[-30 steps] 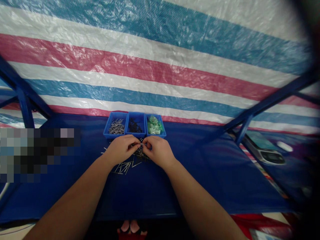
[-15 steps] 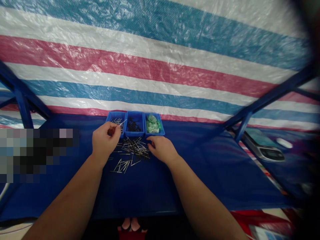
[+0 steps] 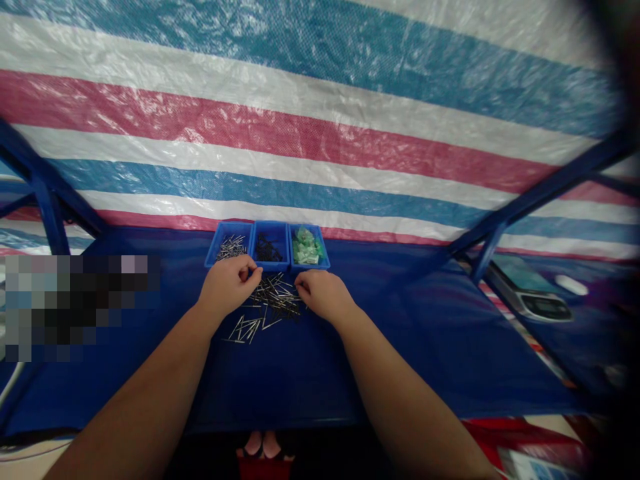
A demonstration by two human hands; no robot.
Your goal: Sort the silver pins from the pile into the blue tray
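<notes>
My left hand (image 3: 227, 285) is closed in a pinch over the left edge of a pile of thin metal pins (image 3: 275, 293), just in front of the blue bins. What its fingertips hold, if anything, is too small to make out. On the pile's right side rests my right hand (image 3: 326, 293), its fingers curled and pressed together, their contents hidden. The pile mixes silver and dark pins. A smaller group of silver pins (image 3: 245, 329) lies nearer to me on the blue table.
Three blue bins stand in a row: a left bin (image 3: 211, 250) with silver pins, a middle bin (image 3: 271, 268) with dark pieces, a right bin (image 3: 326, 257) with green plastic packets. Behind hangs a striped sheet (image 3: 320, 140). A scale (image 3: 545, 308) sits at the right beyond a blue frame post (image 3: 487, 260).
My left hand has moved right and toward me, away from the left bin to the pile. The silver pin seen in its fingers is no longer visible. My right hand's fingers have curled in slightly.
</notes>
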